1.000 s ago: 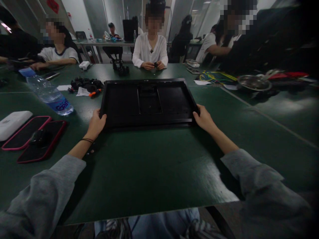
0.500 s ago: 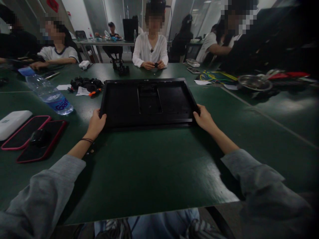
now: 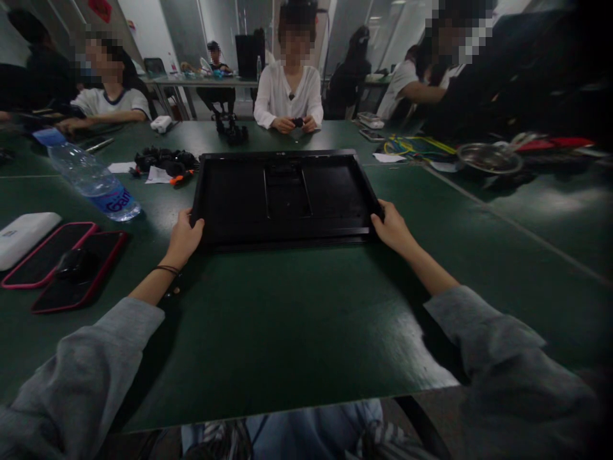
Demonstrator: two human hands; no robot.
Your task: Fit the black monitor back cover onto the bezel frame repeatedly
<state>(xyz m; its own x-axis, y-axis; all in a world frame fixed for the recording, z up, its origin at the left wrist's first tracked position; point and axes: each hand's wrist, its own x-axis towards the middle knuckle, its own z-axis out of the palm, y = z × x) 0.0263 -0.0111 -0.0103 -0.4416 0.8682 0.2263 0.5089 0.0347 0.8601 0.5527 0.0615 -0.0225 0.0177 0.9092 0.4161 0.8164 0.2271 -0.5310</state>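
A flat black monitor back panel (image 3: 287, 191) lies on the green table (image 3: 297, 319) in front of me, its recessed inner side up. My left hand (image 3: 184, 237) grips its near left corner, fingers curled over the edge. My right hand (image 3: 393, 229) grips the near right corner in the same way. Both arms wear grey sleeves, and a thin band sits on my left wrist.
Left of the panel lie a water bottle (image 3: 90, 179), two pink-edged phones (image 3: 71, 265), a white case (image 3: 23, 231) and a heap of black parts (image 3: 165, 160). A metal bowl (image 3: 488, 158) and coloured cables (image 3: 416, 148) sit at the right. Several people sit around the table.
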